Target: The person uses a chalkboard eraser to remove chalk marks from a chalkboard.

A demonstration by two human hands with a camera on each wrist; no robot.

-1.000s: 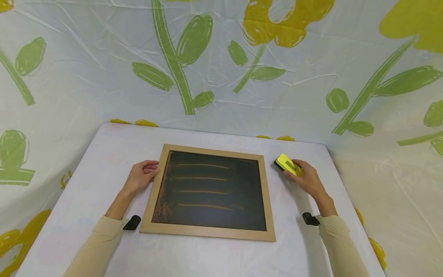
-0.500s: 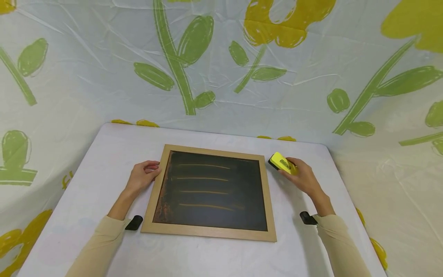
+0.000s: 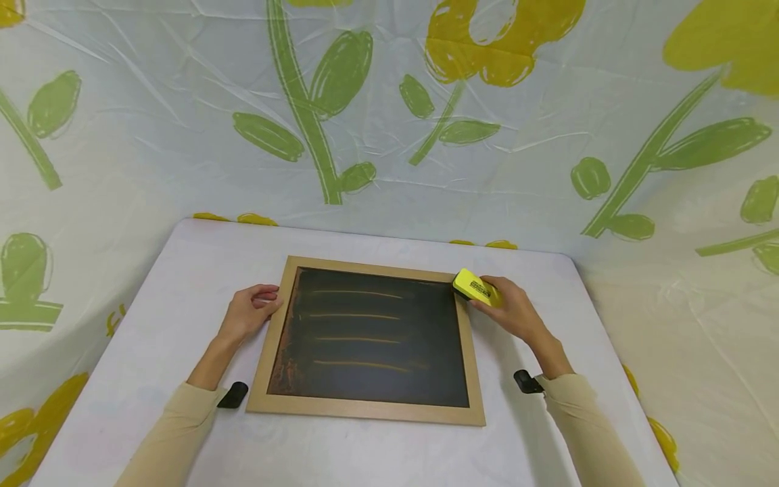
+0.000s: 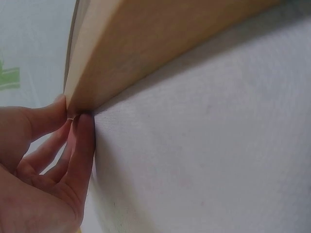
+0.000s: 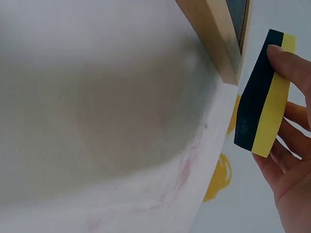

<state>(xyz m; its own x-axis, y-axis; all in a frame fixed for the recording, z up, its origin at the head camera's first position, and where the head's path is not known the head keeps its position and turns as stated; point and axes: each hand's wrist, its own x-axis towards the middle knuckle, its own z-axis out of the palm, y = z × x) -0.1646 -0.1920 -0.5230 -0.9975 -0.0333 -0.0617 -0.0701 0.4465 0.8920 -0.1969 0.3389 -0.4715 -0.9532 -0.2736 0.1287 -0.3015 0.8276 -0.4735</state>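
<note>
A small chalkboard [image 3: 371, 325] in a light wooden frame lies on the table, with several thin orange-yellow lines drawn across it. My left hand [image 3: 248, 314] is at the frame's left side; in the left wrist view its thumb lies on the wooden edge [image 4: 131, 48] and its fingertips [image 4: 85, 121] are at the underside, pinching it. Between thumb and fingers my right hand [image 3: 511, 308] grips a yellow eraser [image 3: 477, 287] with a dark felt pad [image 5: 257, 92]. In the head view the eraser overlaps the board's upper right corner; the right wrist view shows it raised above the table.
The white table [image 3: 353, 453] has rounded far corners. Behind and beside it hangs a pale cloth [image 3: 182, 135] printed with green stems and yellow flowers. A black wrist device [image 3: 233, 395] sits at the left cuff, another wrist device [image 3: 527, 381] at the right.
My right hand has carried the eraser leftward, from beside the chalkboard to over its upper right corner. The left hand and the chalkboard have stayed in place.
</note>
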